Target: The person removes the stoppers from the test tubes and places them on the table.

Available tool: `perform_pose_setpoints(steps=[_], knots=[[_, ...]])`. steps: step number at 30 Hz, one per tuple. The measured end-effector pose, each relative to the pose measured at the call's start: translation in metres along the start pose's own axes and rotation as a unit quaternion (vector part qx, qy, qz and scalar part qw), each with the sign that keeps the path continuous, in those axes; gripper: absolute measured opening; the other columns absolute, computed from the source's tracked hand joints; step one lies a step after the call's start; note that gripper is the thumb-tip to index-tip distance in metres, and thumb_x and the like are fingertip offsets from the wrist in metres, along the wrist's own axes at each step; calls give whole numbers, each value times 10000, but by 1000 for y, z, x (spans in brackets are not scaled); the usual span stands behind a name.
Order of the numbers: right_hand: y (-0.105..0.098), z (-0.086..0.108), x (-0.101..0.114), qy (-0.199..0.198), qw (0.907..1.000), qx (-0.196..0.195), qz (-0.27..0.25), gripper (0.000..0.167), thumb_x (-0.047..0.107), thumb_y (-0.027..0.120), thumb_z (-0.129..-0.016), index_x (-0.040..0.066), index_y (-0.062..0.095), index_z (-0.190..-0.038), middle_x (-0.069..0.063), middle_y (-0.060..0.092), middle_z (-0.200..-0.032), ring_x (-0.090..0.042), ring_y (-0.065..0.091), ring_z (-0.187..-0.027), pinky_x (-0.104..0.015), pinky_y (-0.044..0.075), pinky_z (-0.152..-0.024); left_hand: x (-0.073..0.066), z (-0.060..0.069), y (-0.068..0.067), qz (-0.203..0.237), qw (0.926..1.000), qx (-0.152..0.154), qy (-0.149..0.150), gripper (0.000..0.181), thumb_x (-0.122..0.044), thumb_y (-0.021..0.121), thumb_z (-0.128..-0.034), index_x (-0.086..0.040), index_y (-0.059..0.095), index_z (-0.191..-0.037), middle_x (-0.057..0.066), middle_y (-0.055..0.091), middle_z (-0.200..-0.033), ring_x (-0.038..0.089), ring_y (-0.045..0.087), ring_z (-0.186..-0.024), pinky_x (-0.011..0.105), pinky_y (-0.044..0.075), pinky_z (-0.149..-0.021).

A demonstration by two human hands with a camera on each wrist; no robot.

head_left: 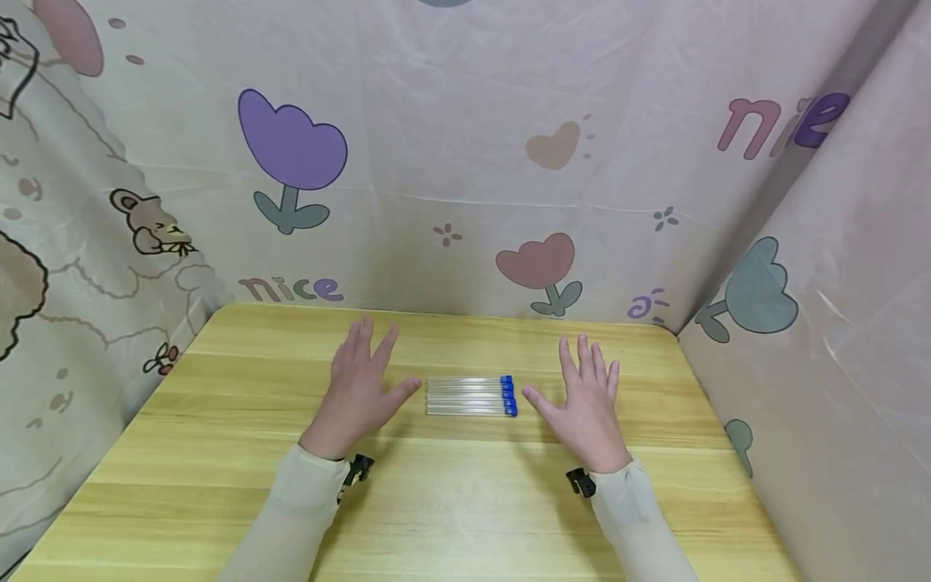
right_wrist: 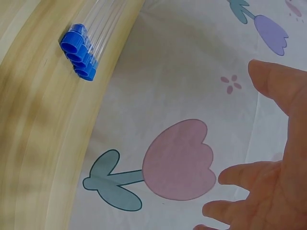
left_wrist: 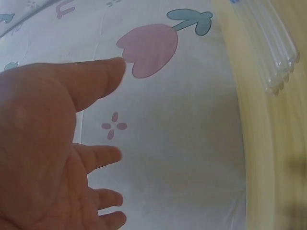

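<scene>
Several slender, clear, blue-capped tubes (head_left: 471,396) lie side by side between two spread hands (head_left: 356,396) (head_left: 585,408).

The head camera looks forward and down from above, taking in the left hand (head_left: 356,396), right hand (head_left: 585,408), tabletop (head_left: 451,509) and patterned cloth (head_left: 436,121) behind. Each wrist camera sits close to its hand, turned sideways, facing the cloth. Both share the clear tubes (head_left: 465,396) and pink tulip (head_left: 536,263): the right view gets the blue caps (right_wrist: 74,42), the left apparently the plain ends (left_wrist: 274,84), slightly blurred.
</scene>
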State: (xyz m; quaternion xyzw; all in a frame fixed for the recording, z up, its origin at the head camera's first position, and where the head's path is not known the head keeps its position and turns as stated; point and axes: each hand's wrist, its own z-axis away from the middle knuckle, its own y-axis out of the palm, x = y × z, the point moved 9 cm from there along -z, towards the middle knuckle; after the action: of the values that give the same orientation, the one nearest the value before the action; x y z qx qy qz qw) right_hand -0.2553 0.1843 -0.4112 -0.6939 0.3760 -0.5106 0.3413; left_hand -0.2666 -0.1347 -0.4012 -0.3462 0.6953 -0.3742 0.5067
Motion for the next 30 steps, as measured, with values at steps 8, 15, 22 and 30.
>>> perform_pose_setpoints(steps=[8,15,22,30], knots=[[5,0,0,82,9997,183,-169,1024,596,693,-927,65,195,-1647,-188,29,-1720,-436,24,-1572,-610,-122,-1218,-16,3,22,-166,9990,303,282,456,-276,794,-928,-66,671,-1315,168,617,-1340,395,542,-1266,559,473,-1042],[10,2,0,67,9993,319,-203,1027,641,657,-932,42,214,-1639,-214,63,-1713,-440,48,-1569,-611,-95,-1224,-15,1,53,-223,9956,794,437,166,-154,790,-912,-92,760,-1064,35,718,-1002,223,649,-918,409,564,-804],[13,1,0,109,9989,392,-233,991,608,659,-947,20,240,-1627,-227,79,-1707,-425,44,-1573,-595,-95,-1230,-10,0,70,-131,9946,868,546,95,-133,795,-901,-109,765,-987,-27,675,-869,140,585,-781,360,538,-727],[17,3,-4,141,9984,496,-226,919,528,680,-965,-16,294,-1598,-269,117,-1688,-467,75,-1556,-636,-75,-1219,-6,1,83,-60,9940,931,570,87,-109,791,-903,-111,767,-986,-70,633,-800,102,537,-722,337,517,-698]])
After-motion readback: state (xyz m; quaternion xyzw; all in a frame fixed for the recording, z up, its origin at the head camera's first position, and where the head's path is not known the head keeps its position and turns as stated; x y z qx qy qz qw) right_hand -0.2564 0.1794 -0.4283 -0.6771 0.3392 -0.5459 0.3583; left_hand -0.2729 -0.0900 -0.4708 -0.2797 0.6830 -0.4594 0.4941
